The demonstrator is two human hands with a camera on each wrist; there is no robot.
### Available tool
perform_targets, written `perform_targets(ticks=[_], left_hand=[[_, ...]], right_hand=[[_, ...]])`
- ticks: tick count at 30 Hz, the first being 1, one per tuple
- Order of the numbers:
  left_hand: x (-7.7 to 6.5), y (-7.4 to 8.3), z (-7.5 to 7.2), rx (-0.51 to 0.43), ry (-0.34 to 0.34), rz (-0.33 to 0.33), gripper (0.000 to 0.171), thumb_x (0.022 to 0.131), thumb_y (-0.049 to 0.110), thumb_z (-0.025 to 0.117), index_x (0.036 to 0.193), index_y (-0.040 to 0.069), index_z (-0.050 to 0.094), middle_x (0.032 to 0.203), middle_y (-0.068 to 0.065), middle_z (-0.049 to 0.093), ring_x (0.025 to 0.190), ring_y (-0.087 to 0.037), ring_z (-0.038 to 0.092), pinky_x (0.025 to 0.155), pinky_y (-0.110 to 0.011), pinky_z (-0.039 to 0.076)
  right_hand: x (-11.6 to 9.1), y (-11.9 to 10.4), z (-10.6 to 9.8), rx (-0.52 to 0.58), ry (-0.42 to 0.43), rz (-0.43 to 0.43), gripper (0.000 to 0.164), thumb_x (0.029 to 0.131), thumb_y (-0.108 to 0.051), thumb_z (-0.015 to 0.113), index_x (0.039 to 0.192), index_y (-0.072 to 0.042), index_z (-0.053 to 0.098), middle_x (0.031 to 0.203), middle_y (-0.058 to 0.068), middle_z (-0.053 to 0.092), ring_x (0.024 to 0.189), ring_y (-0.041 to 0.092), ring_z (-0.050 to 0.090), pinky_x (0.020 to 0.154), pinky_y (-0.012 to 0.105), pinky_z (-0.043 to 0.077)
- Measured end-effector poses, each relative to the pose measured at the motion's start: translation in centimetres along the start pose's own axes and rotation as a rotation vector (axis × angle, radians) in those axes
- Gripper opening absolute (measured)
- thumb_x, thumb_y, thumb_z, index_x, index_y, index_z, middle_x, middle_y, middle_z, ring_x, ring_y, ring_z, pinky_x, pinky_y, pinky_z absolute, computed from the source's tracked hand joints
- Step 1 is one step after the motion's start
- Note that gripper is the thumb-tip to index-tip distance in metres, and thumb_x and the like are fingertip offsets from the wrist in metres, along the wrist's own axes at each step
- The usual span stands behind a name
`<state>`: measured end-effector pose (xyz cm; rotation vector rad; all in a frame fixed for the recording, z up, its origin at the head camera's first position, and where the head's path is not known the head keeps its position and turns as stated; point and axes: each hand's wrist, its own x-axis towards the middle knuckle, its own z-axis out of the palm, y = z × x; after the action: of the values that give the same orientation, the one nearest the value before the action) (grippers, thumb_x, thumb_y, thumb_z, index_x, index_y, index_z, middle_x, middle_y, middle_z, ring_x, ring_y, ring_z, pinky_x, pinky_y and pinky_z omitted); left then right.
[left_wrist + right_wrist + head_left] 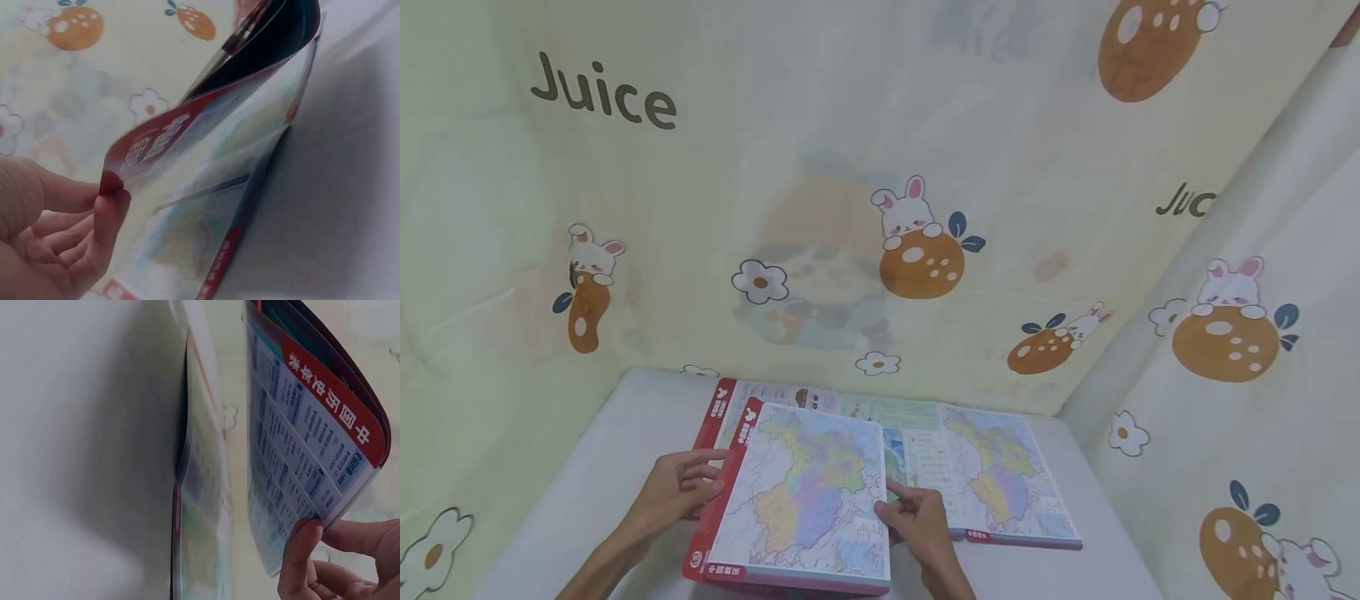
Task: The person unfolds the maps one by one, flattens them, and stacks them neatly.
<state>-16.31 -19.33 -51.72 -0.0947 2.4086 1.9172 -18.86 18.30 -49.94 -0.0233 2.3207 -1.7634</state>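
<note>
Between both hands is a folded map sheet [812, 492] with a coloured map on its front and a red strip down its left side. My left hand [681, 487] pinches the red edge between thumb and fingers, also plain in the left wrist view, where the sheet [169, 134] bows away from it. On the opposite side my right hand [921, 525] pinches the white edge. The right wrist view shows the sheet's underside [287, 444], printed with blue text blocks and a red band, raised above the table with folded layers curving behind.
Another map sheet [1000, 475] lies spread on the white table [1105, 533] behind and to the right, its red corner [715, 417] showing at the left. A cream curtain [820, 150] printed with rabbits and oranges hangs behind the table and along the right.
</note>
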Motion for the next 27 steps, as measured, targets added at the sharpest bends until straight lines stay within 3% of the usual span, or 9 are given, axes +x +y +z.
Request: perform_targets(ticks=[4, 11, 16, 27], left_hand=[[1.9, -0.3, 1.7, 0.03, 0.037, 0.001, 0.053, 0.1, 0.01, 0.077, 0.148, -0.005, 0.061, 0.115, -0.02, 0.081, 0.089, -0.025, 0.081, 0.071, -0.033, 0.067], [4.9, -0.6, 4.3, 0.14, 0.118, 0.017, 0.048, 0.099, 0.004, 0.076, 0.146, 0.001, 0.065, 0.113, -0.018, 0.081, 0.086, -0.02, 0.077, 0.068, -0.029, 0.064], [6.7, -0.8, 5.6, 0.131, 0.122, 0.045, 0.047, 0.101, 0.004, 0.072, 0.147, 0.0, 0.065, 0.113, -0.017, 0.081, 0.084, -0.018, 0.073, 0.067, -0.028, 0.061], [9.4, -1.3, 7.0, 0.199, 0.136, 0.04, 0.046, 0.1, 0.003, 0.072, 0.145, -0.005, 0.064, 0.119, -0.024, 0.079, 0.109, -0.038, 0.079, 0.091, -0.047, 0.065]], right_hand=[[1.6, 0.7, -0.7, -0.052, 0.063, -0.004, 0.058, 0.096, -0.012, 0.077, 0.148, 0.008, 0.059, 0.081, 0.006, 0.079, 0.066, 0.013, 0.072, 0.067, 0.026, 0.062], [5.0, 2.4, -1.9, -0.116, 0.109, -0.028, 0.056, 0.099, -0.012, 0.077, 0.15, 0.004, 0.06, 0.087, 0.011, 0.079, 0.071, 0.016, 0.073, 0.069, 0.029, 0.063], [7.1, 3.3, -2.7, -0.12, 0.13, -0.027, 0.055, 0.098, -0.013, 0.076, 0.15, 0.001, 0.062, 0.085, 0.011, 0.076, 0.071, 0.016, 0.072, 0.07, 0.028, 0.063], [10.2, 4.6, -3.5, -0.169, 0.17, -0.006, 0.053, 0.094, -0.009, 0.078, 0.145, 0.001, 0.066, 0.073, 0.005, 0.071, 0.062, 0.014, 0.058, 0.053, 0.022, 0.04]])
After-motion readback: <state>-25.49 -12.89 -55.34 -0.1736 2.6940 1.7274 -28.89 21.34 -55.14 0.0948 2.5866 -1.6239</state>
